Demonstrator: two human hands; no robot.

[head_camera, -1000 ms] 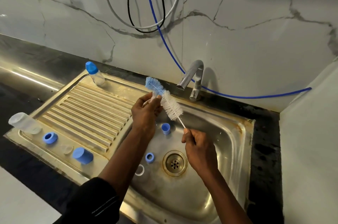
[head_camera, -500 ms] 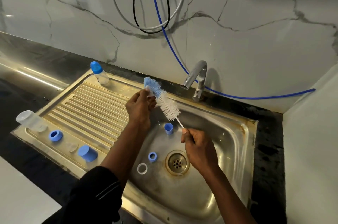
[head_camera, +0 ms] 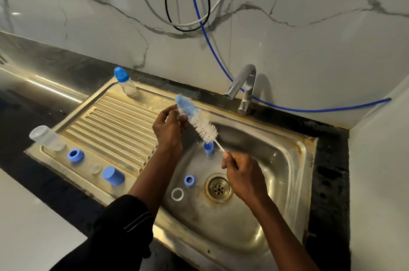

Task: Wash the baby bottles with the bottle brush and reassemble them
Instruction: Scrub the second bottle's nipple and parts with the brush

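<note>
Over the steel sink [head_camera: 294, 160], my right hand [head_camera: 238, 165] grips the thin handle of the bottle brush [head_camera: 199, 121]. The brush slants up to the left, white bristles low and blue bristles at the tip. My left hand [head_camera: 169, 125] pinches a small clear part [head_camera: 180, 112] against the blue bristles; what the part is stays unclear. A blue cap [head_camera: 208, 149], a blue ring [head_camera: 189, 180] and a clear ring [head_camera: 177, 194] lie in the basin. One assembled bottle [head_camera: 125, 81] with a blue cap stands at the drainboard's far corner.
On the drainboard [head_camera: 115, 120] lie a clear bottle body [head_camera: 45, 138], a blue ring [head_camera: 75, 155], a small clear piece [head_camera: 96, 169] and a blue cap [head_camera: 112, 175]. The tap [head_camera: 242, 87] stands behind the basin, the drain [head_camera: 218, 187] under my right hand. Hoses hang on the wall.
My left hand has shifted up the brush from the white bristles to the blue tip. My right hand keeps its grip on the handle. The parts in the sink lie still.
</note>
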